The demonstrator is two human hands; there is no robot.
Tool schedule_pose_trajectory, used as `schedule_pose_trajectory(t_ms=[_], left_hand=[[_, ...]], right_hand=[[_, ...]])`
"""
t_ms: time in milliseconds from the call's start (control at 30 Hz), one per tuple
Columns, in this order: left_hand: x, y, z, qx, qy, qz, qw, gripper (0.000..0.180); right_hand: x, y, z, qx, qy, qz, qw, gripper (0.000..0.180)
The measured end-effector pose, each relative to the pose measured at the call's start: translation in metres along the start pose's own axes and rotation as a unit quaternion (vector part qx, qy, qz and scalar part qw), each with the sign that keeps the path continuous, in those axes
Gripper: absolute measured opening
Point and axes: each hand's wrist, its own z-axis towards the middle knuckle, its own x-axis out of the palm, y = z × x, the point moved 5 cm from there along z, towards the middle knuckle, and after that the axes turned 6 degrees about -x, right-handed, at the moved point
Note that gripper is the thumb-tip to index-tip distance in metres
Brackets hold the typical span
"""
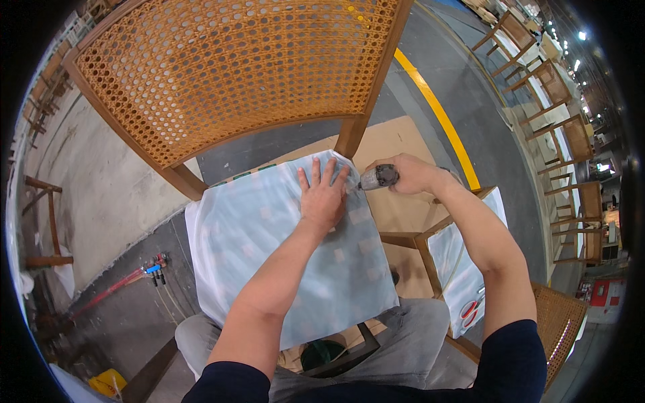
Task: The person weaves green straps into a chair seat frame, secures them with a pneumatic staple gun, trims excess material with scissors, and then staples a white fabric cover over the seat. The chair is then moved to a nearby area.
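In front of me stands a wooden chair with a woven cane backrest point(235, 80). Its seat point(262, 248) is wrapped in clear, wrinkled plastic film. My left hand point(324, 196) lies flat on the film near the seat's back right corner, fingers spread. Held in my right hand point(416, 174) is a grey power driver point(380, 177), whose tip points left at that same corner, beside the back post. Whether the tip touches the seat or a screw is too small to tell.
To my right is another film-covered chair seat point(443, 252) with red-handled scissors point(469, 311) on it. Cardboard point(396, 144) lies under the chair. A red hose point(111, 290) with a blue fitting point(154, 269) is at left. Several cane-backed chairs point(571, 141) line the right side.
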Motion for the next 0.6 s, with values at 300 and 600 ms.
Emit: schedule_pose_trajectory(t_ms=[300,600], left_hand=[[-0.015,0.038,0.053,-0.137,-0.109,-0.122,0.977,0.05],[-0.016,0.026,0.053,-0.113,-0.051,-0.15,0.981,0.027]], right_hand=[[-0.015,0.028,-0.03,-0.017,-0.066,0.114,0.991,0.067],[-0.027,0.023,-0.052,0.068,-0.076,0.141,0.985,0.065]])
